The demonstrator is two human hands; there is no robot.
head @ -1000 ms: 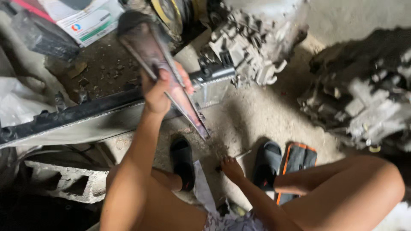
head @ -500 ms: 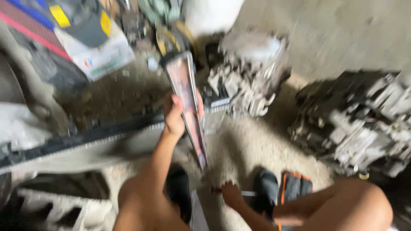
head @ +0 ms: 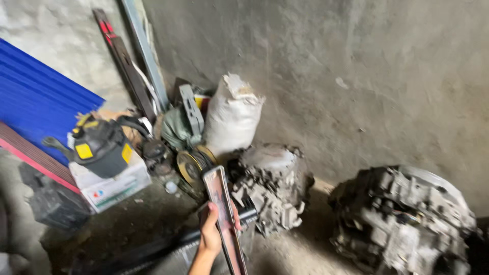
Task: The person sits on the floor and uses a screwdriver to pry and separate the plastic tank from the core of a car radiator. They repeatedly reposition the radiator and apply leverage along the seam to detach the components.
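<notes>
Your left hand (head: 211,230) is clenched around a long, narrow metal pan (head: 224,219) with a raised rim and a reddish, grimy inner face, held up just beside the gearbox casing (head: 272,186). Your right hand is out of view.

Rough grey concrete wall (head: 331,76) above a dusty dirt floor (head: 285,254).

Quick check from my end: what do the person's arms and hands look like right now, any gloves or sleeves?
Only one hand shows, with its forearm. Both are bare: no glove, no sleeve, no watch or ring visible. The other hand is out of view.
</notes>
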